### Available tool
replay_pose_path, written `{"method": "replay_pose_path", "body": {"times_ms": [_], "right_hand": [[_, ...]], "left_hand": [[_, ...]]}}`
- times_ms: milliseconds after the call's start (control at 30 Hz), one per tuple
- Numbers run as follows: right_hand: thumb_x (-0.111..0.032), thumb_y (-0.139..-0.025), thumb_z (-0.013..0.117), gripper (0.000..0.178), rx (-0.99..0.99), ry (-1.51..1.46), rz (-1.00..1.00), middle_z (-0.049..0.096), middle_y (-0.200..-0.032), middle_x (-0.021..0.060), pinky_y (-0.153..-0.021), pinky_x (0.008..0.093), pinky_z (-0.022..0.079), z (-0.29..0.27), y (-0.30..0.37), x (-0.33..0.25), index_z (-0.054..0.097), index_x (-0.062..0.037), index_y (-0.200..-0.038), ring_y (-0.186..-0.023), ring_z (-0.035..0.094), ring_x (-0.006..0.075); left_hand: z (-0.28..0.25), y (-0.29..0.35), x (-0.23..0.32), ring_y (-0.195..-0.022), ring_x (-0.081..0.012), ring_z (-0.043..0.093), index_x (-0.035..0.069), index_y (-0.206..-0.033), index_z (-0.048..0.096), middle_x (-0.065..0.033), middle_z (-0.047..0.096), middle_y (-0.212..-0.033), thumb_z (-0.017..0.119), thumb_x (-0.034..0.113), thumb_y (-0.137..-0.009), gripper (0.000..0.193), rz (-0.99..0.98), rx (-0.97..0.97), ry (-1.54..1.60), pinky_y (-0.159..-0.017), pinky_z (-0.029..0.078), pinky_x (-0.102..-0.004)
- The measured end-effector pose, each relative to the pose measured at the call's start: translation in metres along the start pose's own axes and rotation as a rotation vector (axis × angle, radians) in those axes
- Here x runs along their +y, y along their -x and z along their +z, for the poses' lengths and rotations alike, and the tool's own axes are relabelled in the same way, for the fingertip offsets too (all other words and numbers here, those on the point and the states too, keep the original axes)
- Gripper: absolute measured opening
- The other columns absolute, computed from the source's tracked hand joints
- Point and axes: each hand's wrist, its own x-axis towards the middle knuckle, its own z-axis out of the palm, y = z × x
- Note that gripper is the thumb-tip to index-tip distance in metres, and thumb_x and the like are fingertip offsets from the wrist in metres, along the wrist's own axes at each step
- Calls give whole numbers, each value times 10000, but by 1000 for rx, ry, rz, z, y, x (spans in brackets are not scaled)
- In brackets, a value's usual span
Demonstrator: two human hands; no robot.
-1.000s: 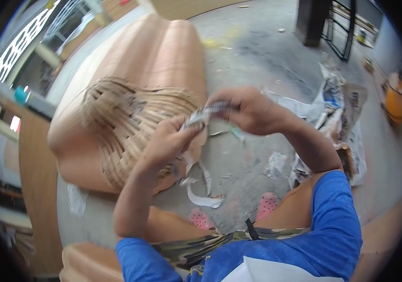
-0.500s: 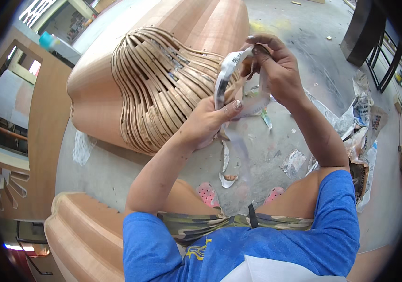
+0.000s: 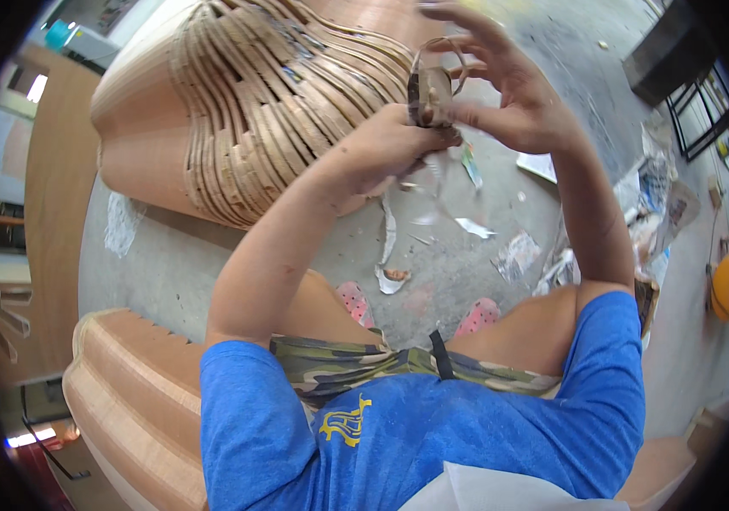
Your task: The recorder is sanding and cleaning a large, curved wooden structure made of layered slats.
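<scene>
Two hands worked one roll of tape, held up over the concrete floor. Left hand gripped it from below; right hand pinched its top, fingers spread. One bundle of curved wooden strips lay behind; two pink sandals below.

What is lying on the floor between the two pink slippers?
In the head view, the stretch between the left pink slipper and the right pink slipper is bare grey concrete floor; a curled paper strip lies just beyond them.
</scene>
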Motion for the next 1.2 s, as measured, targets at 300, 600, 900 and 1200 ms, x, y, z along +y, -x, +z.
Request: {"method": "replay_pose_path", "body": {"times_ms": [300,600,900,1200], "right_hand": [[-141,-813,741,303,147,179,-428,713,-885,93,-616,296,549,-4,-12,36,659,12,-1061,-647,651,167],[39,-807,611,160,302,310,-192,662,-875,139,-761,348,519,59,10,16,626,3,-962,-891,633,234],[-373,-1007,429,454,-28,-1043,730,645,-953,136,-684,388,568,77,5,31,488,43,-1179,-817,642,210],[-59,-915,503,241,158,-56,344,695,-903,94,-686,276,509,80,18,48,651,37,-1079,-746,611,105]], "left_hand": [[-48,-30,-16,-868,-201,638,-21,-1135,541,-82,650,-913,707,176,-822,405,312,-158,187,-905,506,-388],[-62,-36,3,-590,-129,602,61,-886,598,-23,611,-703,539,263,-981,231,635,500,597,-503,512,-240],[-51,-26,22,-434,-27,408,180,-714,455,80,389,-551,733,318,-855,340,761,512,574,-399,345,-172],[2,-42,-16,-774,-123,605,-26,-1188,497,-60,617,-903,665,259,-910,432,620,887,-223,-705,540,-268]]}}
